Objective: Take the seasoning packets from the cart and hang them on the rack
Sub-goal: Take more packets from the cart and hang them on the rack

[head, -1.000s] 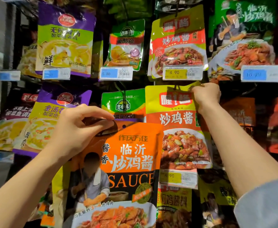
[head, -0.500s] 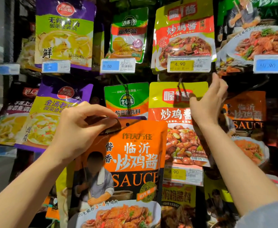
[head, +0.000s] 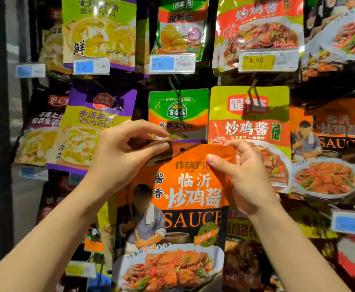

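- Two hands hold one orange sauce packet (head: 185, 194) upright in front of the rack (head: 142, 81), its top edge level with the middle row of hanging goods.
- Left hand (head: 119, 157): thumb and fingers pinch the packet's top left corner.
- Right hand (head: 246, 175): thumb on the front and fingers behind, clamped on the top right corner.
- Hang hole (head: 182, 150): a small round punch between the two hands, not on any hook.
- Behind the packet: a green packet (head: 178, 110) and a yellow-and-red packet (head: 250, 114) hang side by side.
- Upper row: a yellow price tag (head: 258, 62) reads 4.90.
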`<state>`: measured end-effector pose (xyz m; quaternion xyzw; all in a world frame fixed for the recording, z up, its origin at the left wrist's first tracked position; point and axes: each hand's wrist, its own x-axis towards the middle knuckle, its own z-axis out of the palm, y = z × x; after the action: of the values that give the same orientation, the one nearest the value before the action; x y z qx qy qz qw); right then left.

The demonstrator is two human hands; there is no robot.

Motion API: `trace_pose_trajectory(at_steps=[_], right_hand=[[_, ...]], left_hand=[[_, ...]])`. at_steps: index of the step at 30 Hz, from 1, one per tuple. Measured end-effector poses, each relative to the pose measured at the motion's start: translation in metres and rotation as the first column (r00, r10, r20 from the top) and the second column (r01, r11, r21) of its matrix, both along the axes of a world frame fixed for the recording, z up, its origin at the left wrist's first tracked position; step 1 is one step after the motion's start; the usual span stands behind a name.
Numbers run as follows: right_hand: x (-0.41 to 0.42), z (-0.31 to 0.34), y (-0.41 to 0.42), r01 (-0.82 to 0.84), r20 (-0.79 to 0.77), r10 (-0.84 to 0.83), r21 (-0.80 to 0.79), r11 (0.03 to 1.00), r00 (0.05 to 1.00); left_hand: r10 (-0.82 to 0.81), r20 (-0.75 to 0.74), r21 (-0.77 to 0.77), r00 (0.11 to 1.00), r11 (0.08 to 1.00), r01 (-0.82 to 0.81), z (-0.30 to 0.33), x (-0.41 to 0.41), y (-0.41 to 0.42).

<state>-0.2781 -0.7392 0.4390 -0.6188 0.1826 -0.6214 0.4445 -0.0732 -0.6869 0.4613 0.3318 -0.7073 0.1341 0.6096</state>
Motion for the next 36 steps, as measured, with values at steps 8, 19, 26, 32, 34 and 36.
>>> trace_pose_trajectory(at_steps=[8,19,26,32,34,36], right_hand=[[0.047,0.008,0.024,0.128,0.051,-0.122,-0.134,0.983,0.991],[0.024,0.023,0.07,0.432,0.086,-0.425,-0.277,0.858,0.901],[-0.035,0.019,0.104,0.662,0.083,-0.662,-0.21,0.719,0.745],[-0.117,0.032,0.114,0.736,0.134,-0.725,-0.072,0.673,0.676],[-0.146,0.042,0.112,0.751,0.13,-0.741,-0.066,0.656,0.659],[-0.176,0.052,0.105,0.745,0.127,-0.736,-0.05,0.665,0.665]], left_hand=[[0.025,0.007,0.093,1.0,0.995,-0.026,-0.002,0.046,0.027],[-0.49,-0.135,0.488,0.861,0.723,0.489,-0.024,0.073,0.014],[-0.598,-0.343,0.391,0.725,0.611,0.689,-0.025,-0.002,-0.004],[-0.535,-0.481,0.244,0.695,0.68,0.692,-0.006,-0.08,-0.007],[-0.511,-0.45,0.207,0.732,0.738,0.642,-0.002,-0.102,-0.01],[-0.454,-0.351,0.186,0.819,0.823,0.536,0.0,-0.122,-0.009]])
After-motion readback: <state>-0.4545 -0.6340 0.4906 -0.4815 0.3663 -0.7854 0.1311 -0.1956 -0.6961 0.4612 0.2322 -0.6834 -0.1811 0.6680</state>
